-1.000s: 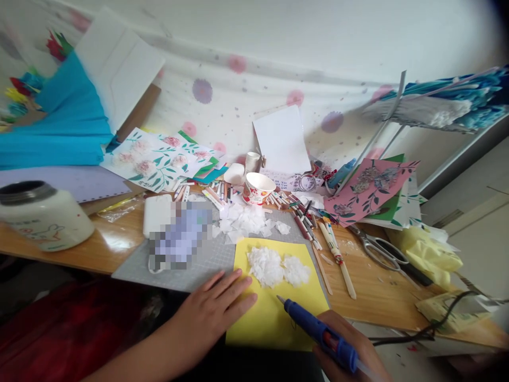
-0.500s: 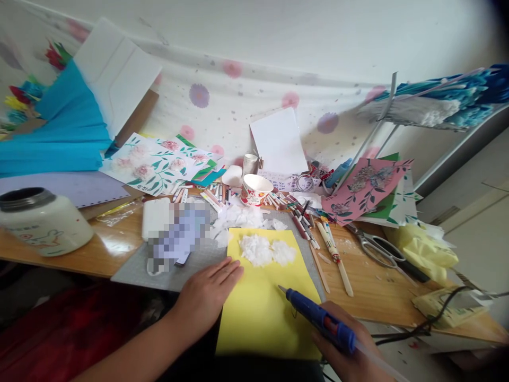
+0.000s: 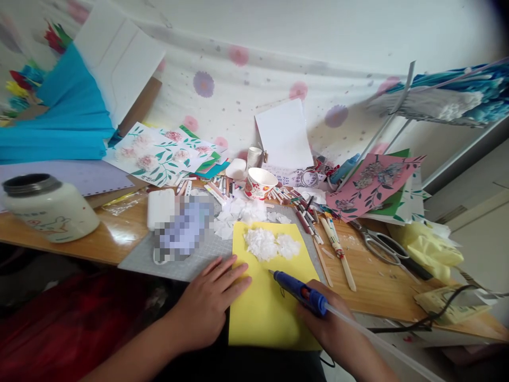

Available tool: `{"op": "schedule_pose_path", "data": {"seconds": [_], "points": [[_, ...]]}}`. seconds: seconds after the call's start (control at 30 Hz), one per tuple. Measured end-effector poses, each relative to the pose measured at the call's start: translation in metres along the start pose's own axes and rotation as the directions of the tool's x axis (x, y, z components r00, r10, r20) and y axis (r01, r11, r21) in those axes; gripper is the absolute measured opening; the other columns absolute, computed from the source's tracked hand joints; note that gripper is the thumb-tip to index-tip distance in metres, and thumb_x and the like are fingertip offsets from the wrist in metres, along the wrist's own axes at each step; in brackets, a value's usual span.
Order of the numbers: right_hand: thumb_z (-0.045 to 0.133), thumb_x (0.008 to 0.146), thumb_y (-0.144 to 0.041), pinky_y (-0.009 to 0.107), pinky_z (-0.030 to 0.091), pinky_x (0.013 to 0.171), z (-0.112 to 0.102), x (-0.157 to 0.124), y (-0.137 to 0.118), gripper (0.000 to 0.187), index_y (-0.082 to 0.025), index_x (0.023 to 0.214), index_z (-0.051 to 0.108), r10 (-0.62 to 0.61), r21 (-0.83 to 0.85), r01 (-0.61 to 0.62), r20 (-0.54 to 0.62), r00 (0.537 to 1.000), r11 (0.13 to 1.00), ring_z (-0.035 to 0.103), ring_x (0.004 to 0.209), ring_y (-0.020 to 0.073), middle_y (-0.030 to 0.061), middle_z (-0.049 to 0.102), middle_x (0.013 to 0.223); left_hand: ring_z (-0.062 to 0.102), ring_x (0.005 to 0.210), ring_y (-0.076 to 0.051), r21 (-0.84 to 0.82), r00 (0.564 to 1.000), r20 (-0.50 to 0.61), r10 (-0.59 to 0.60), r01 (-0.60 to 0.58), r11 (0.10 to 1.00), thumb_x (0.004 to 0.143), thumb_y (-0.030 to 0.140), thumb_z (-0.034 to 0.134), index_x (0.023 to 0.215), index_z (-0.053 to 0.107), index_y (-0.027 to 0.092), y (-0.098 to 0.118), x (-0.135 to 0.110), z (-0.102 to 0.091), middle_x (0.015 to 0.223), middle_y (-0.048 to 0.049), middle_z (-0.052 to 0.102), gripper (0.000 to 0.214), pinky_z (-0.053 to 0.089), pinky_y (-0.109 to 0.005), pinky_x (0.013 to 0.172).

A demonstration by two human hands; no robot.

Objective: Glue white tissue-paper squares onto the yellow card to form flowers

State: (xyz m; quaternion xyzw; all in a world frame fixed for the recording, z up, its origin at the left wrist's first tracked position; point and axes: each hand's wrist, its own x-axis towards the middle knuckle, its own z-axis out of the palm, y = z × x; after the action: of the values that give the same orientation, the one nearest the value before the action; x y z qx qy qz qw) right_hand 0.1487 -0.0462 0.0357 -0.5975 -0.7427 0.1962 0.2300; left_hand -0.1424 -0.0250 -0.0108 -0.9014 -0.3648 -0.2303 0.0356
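Cluttered wooden desk (image 3: 374, 289) under the work: on it the right hand (image 3: 332, 324) is wrapped round a blue glue gun (image 3: 300, 290). Its nozzle has edged forward over the yellow card (image 3: 264, 318), now near the white tissue tufts (image 3: 265, 244) but not touching them. The left hand (image 3: 210, 300), fingers spread flat, still pins the card's left edge on the grey cutting mat (image 3: 199, 261). Scissors (image 3: 377, 245) lie to the right.

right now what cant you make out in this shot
- Head view: whatever lies on the grey mat, left of the yellow sheet, is pixelated out.
- The glue gun grip and trigger are hidden inside the right hand.
- The rack at top right is blurred and cut off by the frame edge.
- The print on the jar is too small to read.
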Motion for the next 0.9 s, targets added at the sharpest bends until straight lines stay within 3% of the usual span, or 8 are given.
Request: {"op": "schedule_pose_path", "data": {"seconds": [0.13,0.23,0.47,0.7,0.9], "points": [[0.051,0.077,-0.025,0.027,0.037,0.056,0.004,0.000,0.007,0.009,-0.024,0.070,0.045,0.036,-0.064,-0.036,0.008,0.999,0.997,0.056,0.060,0.0171,-0.0005,0.058,0.066,0.044,0.137,-0.025,-0.057,0.997,-0.081,0.006,-0.011,0.998,0.081,0.010,0.045,0.130,0.059,0.026,-0.001,0.001,0.001,0.142,0.0026,0.058,0.054,0.030,-0.047,0.116],[0.051,0.077,-0.025,0.028,0.037,0.059,0.004,0.000,0.011,0.008,-0.024,0.071,0.045,0.049,-0.087,-0.043,0.065,0.997,0.995,0.058,0.064,0.0190,0.0012,0.060,0.068,0.045,0.136,-0.024,-0.042,0.997,-0.074,0.023,-0.026,0.999,0.084,0.011,0.044,0.130,0.059,0.026,-0.001,0.003,-0.003,0.142,0.0029,0.059,0.050,0.031,-0.046,0.115],[0.049,0.080,-0.026,0.028,0.039,0.059,-0.004,-0.003,0.004,0.012,-0.025,0.072,0.042,0.044,-0.060,-0.036,0.131,0.990,0.998,0.058,0.064,0.0180,0.0003,0.057,0.070,0.049,0.133,-0.022,-0.068,0.987,-0.163,0.002,-0.013,0.998,0.081,0.009,0.043,0.124,0.063,0.028,-0.002,0.003,0.006,0.135,0.0041,0.064,0.051,0.030,-0.043,0.116],[0.048,0.078,-0.024,0.028,0.042,0.060,0.002,-0.005,0.009,0.012,-0.025,0.070,0.039,0.030,-0.040,-0.028,0.044,0.999,0.999,0.058,0.065,0.0168,0.0007,0.052,0.075,0.053,0.129,-0.021,-0.042,0.966,-0.259,-0.003,-0.008,0.999,0.086,0.009,0.042,0.119,0.066,0.027,0.000,0.004,0.014,0.130,0.0039,0.068,0.044,0.029,-0.040,0.115],[0.048,0.079,-0.024,0.027,0.043,0.063,-0.002,-0.003,0.003,0.007,-0.024,0.073,0.045,0.025,-0.019,-0.023,0.090,0.996,1.000,0.060,0.069,0.0162,0.0011,0.055,0.081,0.052,0.129,-0.021,-0.050,0.964,-0.268,-0.004,-0.010,0.999,0.088,0.010,0.042,0.118,0.066,0.026,-0.001,0.004,0.015,0.130,0.0040,0.068,0.042,0.028,-0.040,0.115]]}}
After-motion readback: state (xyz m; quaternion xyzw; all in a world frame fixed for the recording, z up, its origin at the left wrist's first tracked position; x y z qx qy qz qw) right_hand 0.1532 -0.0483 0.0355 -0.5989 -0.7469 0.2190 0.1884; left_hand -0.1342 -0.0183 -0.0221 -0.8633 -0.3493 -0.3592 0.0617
